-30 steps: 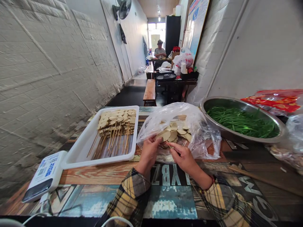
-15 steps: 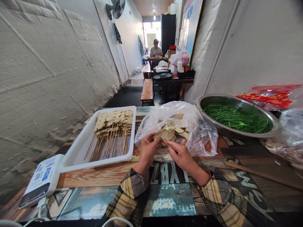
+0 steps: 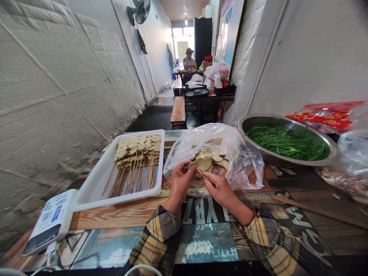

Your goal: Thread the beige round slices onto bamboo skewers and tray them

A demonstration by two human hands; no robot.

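My left hand (image 3: 181,180) pinches a thin, pale round slice (image 3: 195,164) at the mouth of a clear plastic bag (image 3: 178,147). My right hand (image 3: 218,188) is closed on a thin wooden skewer (image 3: 202,175), its tip end pointing at the slice. Whether the skewer has pierced the slice, I cannot tell. More loose slices (image 3: 208,155) lie heaped in the bag just beyond my fingers. To the left, a white tray (image 3: 86,193) holds rows of skewered slices (image 3: 138,145) with their sticks (image 3: 129,176) towards me.
At right stands a steel bowl (image 3: 333,153) of green chives (image 3: 287,143), with plastic bags (image 3: 355,153) beside it. A white device (image 3: 48,222) sits at the front left. A long wooden strip (image 3: 319,211) lies at right. Another person (image 3: 189,61) sits far back.
My left fingers have shifted slightly on the slice at the bag's mouth. My right hand stays almost in place with the skewer, and the view has moved a little.
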